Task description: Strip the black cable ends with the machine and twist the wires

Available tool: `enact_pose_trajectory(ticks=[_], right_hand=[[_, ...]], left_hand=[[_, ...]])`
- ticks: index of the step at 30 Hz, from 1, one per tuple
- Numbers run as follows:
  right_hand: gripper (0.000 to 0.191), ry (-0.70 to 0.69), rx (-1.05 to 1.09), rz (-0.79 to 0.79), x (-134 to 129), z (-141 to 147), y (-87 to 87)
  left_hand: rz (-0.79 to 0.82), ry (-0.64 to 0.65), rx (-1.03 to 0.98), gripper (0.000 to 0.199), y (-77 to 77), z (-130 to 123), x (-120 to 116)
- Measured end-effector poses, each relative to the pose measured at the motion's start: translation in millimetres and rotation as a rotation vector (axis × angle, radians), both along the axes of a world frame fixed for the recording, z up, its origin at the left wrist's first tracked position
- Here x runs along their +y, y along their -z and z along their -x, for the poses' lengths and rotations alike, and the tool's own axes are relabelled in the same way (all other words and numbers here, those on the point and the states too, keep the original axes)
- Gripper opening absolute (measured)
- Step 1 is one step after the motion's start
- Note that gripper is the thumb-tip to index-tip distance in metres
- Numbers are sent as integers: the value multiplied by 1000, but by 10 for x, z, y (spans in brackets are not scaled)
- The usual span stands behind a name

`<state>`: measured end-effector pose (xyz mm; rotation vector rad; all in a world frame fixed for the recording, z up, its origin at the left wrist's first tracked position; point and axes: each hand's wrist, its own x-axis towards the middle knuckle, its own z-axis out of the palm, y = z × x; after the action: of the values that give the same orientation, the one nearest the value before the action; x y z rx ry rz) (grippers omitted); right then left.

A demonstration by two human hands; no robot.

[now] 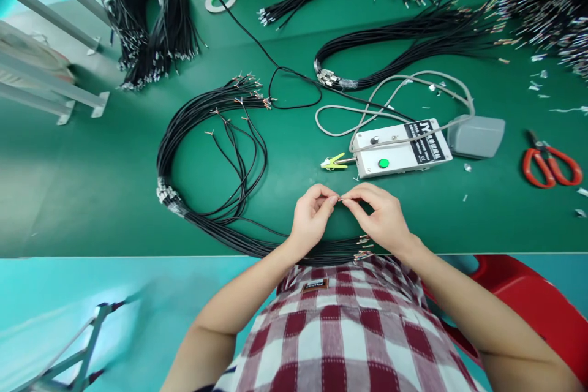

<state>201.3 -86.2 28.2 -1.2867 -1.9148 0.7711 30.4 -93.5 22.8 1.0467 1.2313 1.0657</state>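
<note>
My left hand [313, 215] and my right hand [379, 213] meet fingertip to fingertip over the front of the green table. Each pinches the small end of a black cable, where thin wires just show between the fingers. A curved bundle of black cables [172, 135] lies to the left, bound with clear wrap, its lower part running under my left hand. The stripped ends [362, 248] of that part lie below my right hand. Just beyond my hands is a white box [395, 150] with a green button and a yellow-green tip [334, 162].
On the green table [114, 208] are red-handled pliers [551, 162] at right, a grey pedal [478, 135] beside the box, and a tape roll [220, 0]. More cable bundles [154, 18] lie along the back. Metal posts stand at upper left; a red chair [528, 300] is at lower right.
</note>
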Motion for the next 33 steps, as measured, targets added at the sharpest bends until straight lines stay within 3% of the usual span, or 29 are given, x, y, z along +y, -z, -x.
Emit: enact_pose_trajectory(ticks=[5,7,11,15,17,21,23,27,33], right_hand=[[25,-58,-431,-330,89,-39,-150],[18,-104,-530,-436,135,8,-202],[17,-212,-635,-571,226,95,-189],[19,-268,-700,-571,271,113,-132],[19,-271,-699,-562,304,113,-155],[9,-204,-728,-537,476,139,-256],[14,-164,-786,-519,601,167,-263],[14,-156,-848,-473,812,221,-161],[27,-172,-749,-484,952,224,-78]], left_hand=[[56,13,-100,35,-8,47,98],[51,55,-82,32,-14,72,112],[-146,166,225,17,-31,139,120],[-415,241,522,15,-15,202,128],[-371,203,462,14,10,236,160],[-108,50,181,13,38,320,309],[-37,6,95,17,32,355,402],[-15,-30,60,19,26,383,548],[-53,-29,159,14,109,373,662]])
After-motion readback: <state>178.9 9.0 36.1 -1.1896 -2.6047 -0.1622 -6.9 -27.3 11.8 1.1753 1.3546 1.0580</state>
